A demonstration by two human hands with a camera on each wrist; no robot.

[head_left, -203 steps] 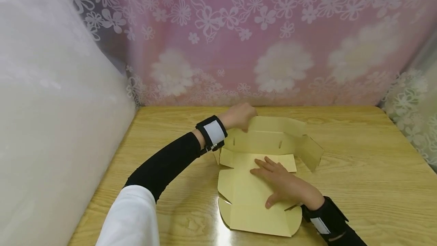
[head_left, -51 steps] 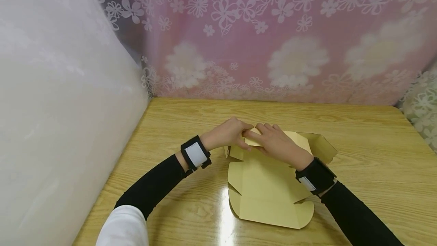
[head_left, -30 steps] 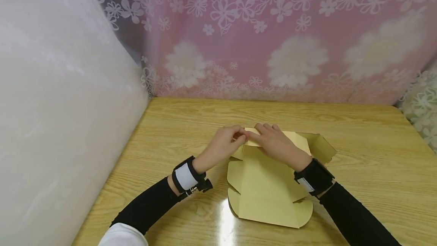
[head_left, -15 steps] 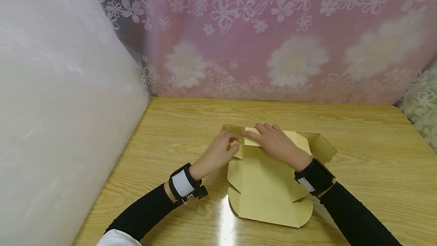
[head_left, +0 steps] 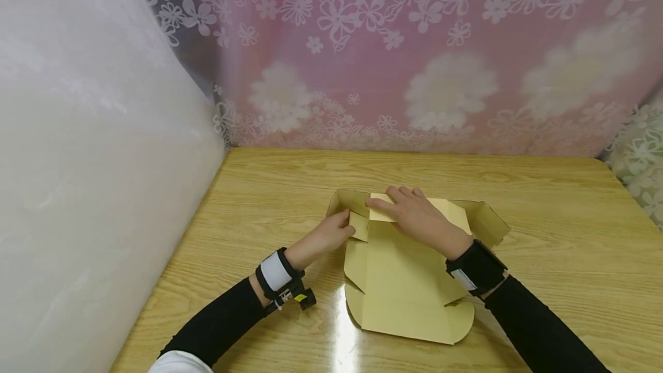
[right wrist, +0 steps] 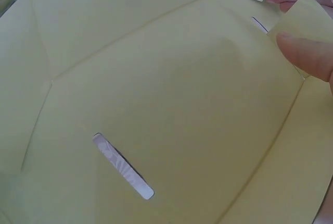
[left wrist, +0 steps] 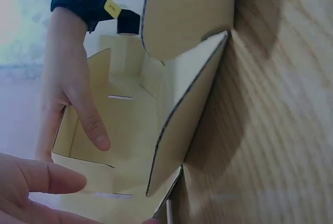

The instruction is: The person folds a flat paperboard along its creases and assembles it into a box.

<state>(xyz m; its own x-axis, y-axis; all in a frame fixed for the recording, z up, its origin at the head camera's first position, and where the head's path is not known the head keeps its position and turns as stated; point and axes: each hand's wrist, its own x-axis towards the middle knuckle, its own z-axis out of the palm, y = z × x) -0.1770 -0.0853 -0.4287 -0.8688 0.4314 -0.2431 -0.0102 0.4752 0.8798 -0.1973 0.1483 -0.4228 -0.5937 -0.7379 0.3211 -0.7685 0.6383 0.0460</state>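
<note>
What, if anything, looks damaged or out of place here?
Nothing stands out. The cardboard box looks uneven probably only because it is part-folded, with the left hand and right hand on it; no tear or spill shows.

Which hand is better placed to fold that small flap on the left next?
Probably the left hand: its fingers are right at the small flap, while the right hand is holding the far panel.

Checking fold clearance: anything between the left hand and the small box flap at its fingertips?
Nothing visible. The left hand is right at the small flap; in the right wrist view its thumb overlaps it, contact unclear. The right hand grips the cardboard box off to one side, not between.
</note>
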